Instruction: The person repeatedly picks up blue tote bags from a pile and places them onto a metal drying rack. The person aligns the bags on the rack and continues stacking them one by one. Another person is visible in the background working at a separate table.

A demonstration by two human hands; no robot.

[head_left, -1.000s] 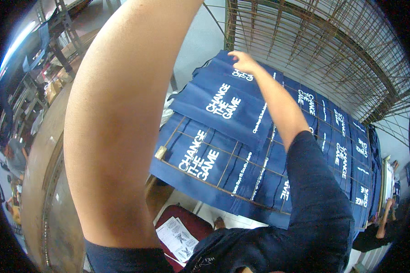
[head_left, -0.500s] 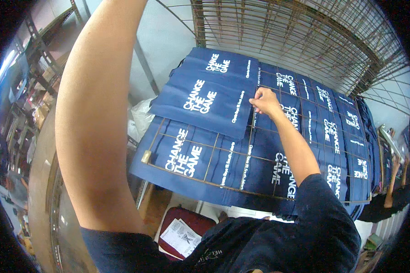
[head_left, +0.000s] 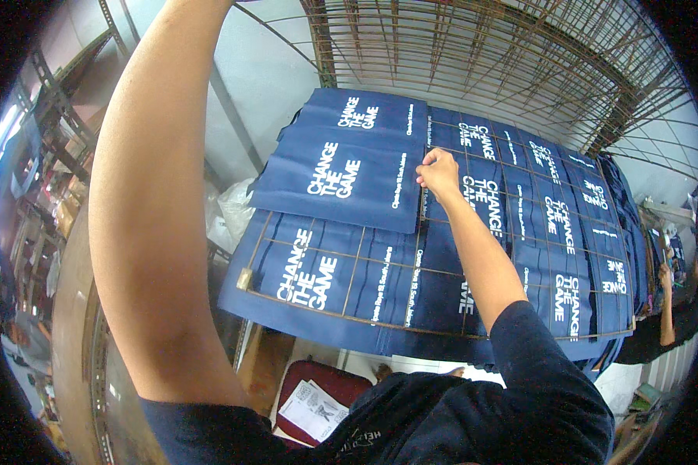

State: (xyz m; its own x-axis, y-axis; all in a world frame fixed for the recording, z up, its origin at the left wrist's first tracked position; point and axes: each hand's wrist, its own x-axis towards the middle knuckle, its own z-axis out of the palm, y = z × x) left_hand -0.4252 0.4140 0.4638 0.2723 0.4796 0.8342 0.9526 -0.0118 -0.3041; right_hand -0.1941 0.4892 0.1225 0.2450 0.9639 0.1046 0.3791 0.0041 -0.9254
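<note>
A navy fabric panel (head_left: pixel 287 182) with white printed lettering lies over the far left part of a wire drying rack (head_left: pixel 364 316). My right hand (head_left: pixel 440 172) is at the panel's right edge, its thumb and fingers pinched together on that edge. Under the wires, more printed navy panels (head_left: pixel 531 267) are spread out in rows. My left arm (head_left: pixel 151 209) reaches up along the left side and leaves the picture at the top, so the left hand is out of sight.
More wire racks (head_left: pixel 473 46) are raised at the back. Beside the rack's left side hangs a clear plastic bag (head_left: pixel 236 208). Printed paper (head_left: pixel 312 411) lies on a dark red seat (head_left: pixel 341 378) below. Metal shelving (head_left: pixel 54 77) stands at left; another person's arm (head_left: pixel 665 302) shows at far right.
The whole view has shifted slightly. The top panel lies smoother, with fewer ripples along its near edge. My right hand stays pinched at its right edge; the left arm remains raised.
</note>
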